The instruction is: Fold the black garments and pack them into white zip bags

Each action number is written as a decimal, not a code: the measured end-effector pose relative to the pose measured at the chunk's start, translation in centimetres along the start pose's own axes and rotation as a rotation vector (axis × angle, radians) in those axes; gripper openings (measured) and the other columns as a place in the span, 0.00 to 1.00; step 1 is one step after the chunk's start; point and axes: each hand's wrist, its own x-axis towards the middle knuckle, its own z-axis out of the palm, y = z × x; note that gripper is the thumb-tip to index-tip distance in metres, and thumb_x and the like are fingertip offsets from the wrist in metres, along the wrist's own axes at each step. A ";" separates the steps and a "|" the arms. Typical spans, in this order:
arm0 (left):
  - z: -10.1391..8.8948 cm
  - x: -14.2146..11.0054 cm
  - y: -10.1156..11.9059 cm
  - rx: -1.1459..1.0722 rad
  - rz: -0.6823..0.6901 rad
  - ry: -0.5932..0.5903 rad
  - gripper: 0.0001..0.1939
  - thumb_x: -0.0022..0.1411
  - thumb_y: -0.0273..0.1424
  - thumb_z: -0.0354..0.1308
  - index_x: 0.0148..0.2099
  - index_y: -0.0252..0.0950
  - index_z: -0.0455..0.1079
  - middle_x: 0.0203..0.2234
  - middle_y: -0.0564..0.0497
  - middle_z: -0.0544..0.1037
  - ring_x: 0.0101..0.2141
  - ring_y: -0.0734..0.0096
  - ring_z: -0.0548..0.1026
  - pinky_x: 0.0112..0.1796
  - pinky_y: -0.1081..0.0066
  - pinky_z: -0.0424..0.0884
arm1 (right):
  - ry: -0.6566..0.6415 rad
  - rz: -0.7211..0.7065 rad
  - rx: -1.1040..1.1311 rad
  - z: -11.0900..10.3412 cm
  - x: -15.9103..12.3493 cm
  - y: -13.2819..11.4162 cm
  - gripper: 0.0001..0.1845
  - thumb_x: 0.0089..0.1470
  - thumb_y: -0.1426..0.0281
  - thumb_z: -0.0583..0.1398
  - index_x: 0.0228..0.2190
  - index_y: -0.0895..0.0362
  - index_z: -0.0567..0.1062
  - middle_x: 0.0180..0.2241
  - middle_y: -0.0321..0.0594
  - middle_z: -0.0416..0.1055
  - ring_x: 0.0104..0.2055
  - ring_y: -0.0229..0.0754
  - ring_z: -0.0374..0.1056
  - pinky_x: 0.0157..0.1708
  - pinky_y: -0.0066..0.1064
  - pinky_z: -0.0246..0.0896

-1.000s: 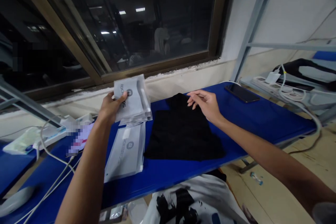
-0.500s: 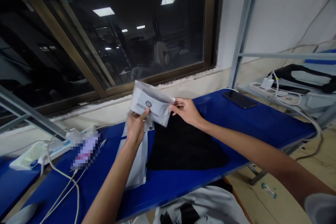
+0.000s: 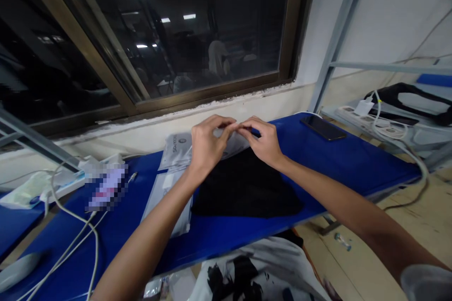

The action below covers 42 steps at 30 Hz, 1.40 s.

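My left hand (image 3: 211, 143) and my right hand (image 3: 260, 138) meet above the far side of the table, fingertips pinched together on the edge of a frosted plastic zip bag (image 3: 235, 147). Most of that bag is hidden by my fingers, and its lower part hangs over the far edge of a folded black cloth (image 3: 247, 188). The cloth lies flat in front of me. Left of it, partly under my left forearm, lie another printed frosted bag (image 3: 175, 146) and a stack of clear-white bags (image 3: 160, 193).
A dark phone (image 3: 323, 128) lies at the right of the blue table (image 3: 374, 164). On the left are a pixelated purple object (image 3: 108, 188), white cables (image 3: 93, 244), a power strip (image 3: 67, 193) and a computer mouse (image 3: 19, 270). A window and metal frame posts stand behind.
The bag has come down toward the black cloth, its print turned out of sight. My left hand has moved right and up, from its face to its edge, beside my right hand.
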 end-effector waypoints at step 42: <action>-4.6 -3.1 -17.0 0.776 -0.916 -0.715 0.39 0.67 0.59 0.37 0.71 0.45 0.58 0.73 0.41 0.48 0.67 0.17 0.46 0.52 0.24 0.59 | -0.734 0.742 -0.318 12.3 5.3 8.3 0.08 0.55 0.72 0.63 0.39 0.58 0.78 0.26 0.40 0.77 0.26 0.39 0.73 0.28 0.26 0.66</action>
